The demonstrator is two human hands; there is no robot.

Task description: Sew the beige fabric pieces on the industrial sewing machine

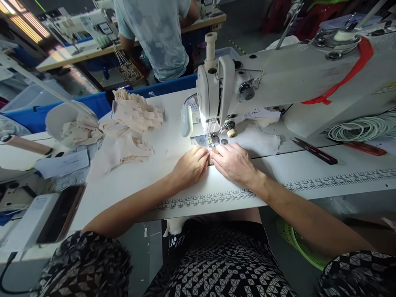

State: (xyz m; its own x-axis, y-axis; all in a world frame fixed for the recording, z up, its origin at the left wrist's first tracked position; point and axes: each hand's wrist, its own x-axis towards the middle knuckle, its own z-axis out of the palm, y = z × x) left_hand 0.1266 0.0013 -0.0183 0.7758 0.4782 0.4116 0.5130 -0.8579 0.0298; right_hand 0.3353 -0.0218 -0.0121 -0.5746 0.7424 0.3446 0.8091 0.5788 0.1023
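A white sewing machine stands in front of me, its lamp lighting the presser foot. Just in front of the foot, my left hand is closed, fingers pressed together on the near edge of a small piece of fabric. My right hand pinches the same piece from the other side, its fingertips almost touching the left ones. Most of the fabric is hidden under the fingers. On the table to the left lies a heap of pale beige fabric pieces.
A red-handled thread snipper and a coil of pale cord lie at the right. A printed ruler runs along the front edge. At the left are a phone and a thread cone. A person works beyond.
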